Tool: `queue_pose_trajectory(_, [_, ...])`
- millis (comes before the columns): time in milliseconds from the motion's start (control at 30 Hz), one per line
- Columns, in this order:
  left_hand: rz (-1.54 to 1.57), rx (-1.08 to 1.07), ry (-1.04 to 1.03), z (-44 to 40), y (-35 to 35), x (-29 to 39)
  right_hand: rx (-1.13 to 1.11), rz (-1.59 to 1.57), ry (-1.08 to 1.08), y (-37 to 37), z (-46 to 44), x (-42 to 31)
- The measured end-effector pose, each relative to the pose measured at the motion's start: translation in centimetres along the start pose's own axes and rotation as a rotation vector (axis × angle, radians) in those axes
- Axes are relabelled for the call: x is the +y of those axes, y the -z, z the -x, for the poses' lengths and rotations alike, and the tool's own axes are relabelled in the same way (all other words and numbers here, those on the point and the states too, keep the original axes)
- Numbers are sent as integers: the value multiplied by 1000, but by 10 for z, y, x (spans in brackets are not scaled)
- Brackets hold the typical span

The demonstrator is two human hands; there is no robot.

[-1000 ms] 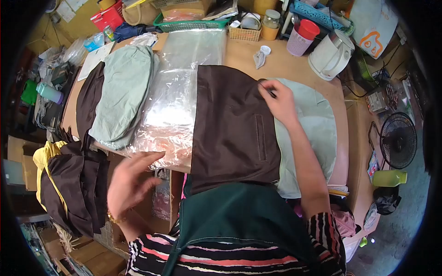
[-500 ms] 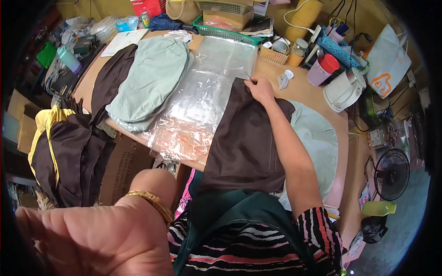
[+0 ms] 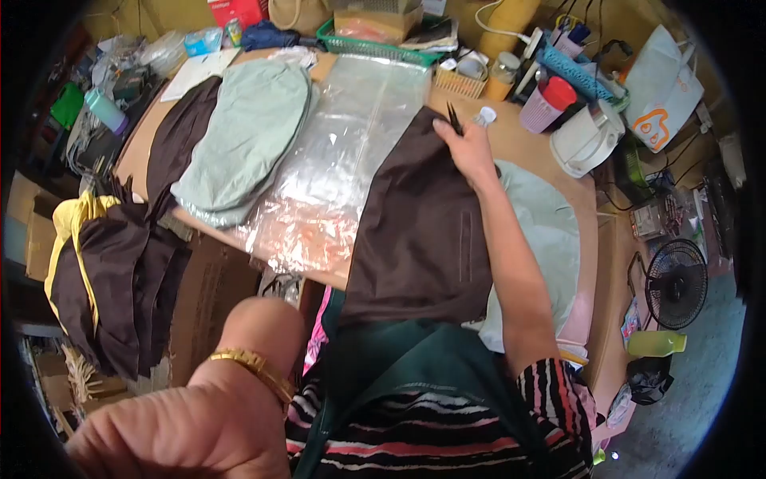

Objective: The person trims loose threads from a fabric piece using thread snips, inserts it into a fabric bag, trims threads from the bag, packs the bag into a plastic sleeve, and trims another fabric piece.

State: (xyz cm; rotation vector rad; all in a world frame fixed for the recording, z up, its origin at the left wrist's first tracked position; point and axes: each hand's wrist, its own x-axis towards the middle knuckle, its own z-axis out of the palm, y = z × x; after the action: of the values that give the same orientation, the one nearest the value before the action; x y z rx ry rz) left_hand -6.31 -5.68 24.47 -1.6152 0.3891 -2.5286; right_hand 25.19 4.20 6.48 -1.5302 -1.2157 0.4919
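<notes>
A dark brown fabric piece with a stitched slit lies over the table's front edge, against the green apron. At its top corner is my right hand, closed round a small black pointed tool, with the thumb on the cloth. My left hand is raised close to the camera at the lower left, palm showing; its fingers run out of view. Under the right forearm lies pale green fabric. Clear plastic sheets are left of the brown piece.
Pale green and brown fabric lie at the table's left. Dark cloths hang at the lower left. Along the back and right are a green basket, a pink cup, a white kettle and a fan.
My left hand has come from beside the table up close to the camera. My right hand has moved from the brown piece's right side to its top corner. The view has shifted.
</notes>
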Motion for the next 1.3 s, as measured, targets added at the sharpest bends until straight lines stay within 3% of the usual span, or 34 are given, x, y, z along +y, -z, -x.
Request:
queue_pose_trajectory(67, [43, 66, 37, 10, -4, -5, 0, -54, -7, 10, 17, -16])
queue_pose_trajectory(133, [134, 43, 287, 35, -6, -17, -9, -102, 6, 20, 43, -42])
queue_pose_trajectory(167, [14, -221, 761, 43, -14, -19, -14, -133, 11, 23, 53, -51])
queue_pose_trajectory(200, [-189, -642, 1151, 51, -21, -21, -8, -135, 20, 27, 62, -57])
queue_pose_trajectory(233, [-83, -808, 1251, 76, -24, -41, -19, -139, 20, 29, 71, -60])
queue_pose_trajectory(300, [15, -913, 1392, 139, -25, -55, -36, -148, 22, 31, 86, -70])
queue_pose_trajectory(400, [156, -841, 1472, 176, -34, -60, -51, -65, 179, 32, 100, -82])
queue_pose_trajectory(467, [479, -660, 1928, 180, -38, -57, -33, -48, 209, 32, 103, -83])
queue_pose_trajectory(500, [481, -668, 1927, 184, -40, -52, -21, -28, 224, 34, 107, -82])
queue_pose_trajectory(567, [713, -168, 2120, 191, -43, -45, -20, -21, 202, 36, 109, -76])
queue_pose_trajectory(600, [716, -178, 2115, 194, -41, -44, 5, -16, 213, 36, 110, -76])
queue_pose_trajectory(667, [1014, 34, 2167, 197, -37, -42, 33, -13, 226, 32, 115, -88])
queue_pose_trajectory(733, [941, -13, 2152, 186, -38, -39, 332, -156, 157, 25, 122, -123])
queue_pose_trajectory(767, [871, -50, 2142, 181, -39, -38, 334, -161, 158, 30, 124, -122])
queue_pose_trajectory(833, [888, -42, 2132, 181, -39, -36, 278, 460, 371, 46, 127, -117])
queue_pose_trajectory(967, [919, -28, 2091, 186, -44, -29, 346, 751, 541, 48, 132, -134])
queue_pose_trajectory(1300, [728, -186, 1959, 187, -57, -23, 320, 825, 592, 46, 130, -141])
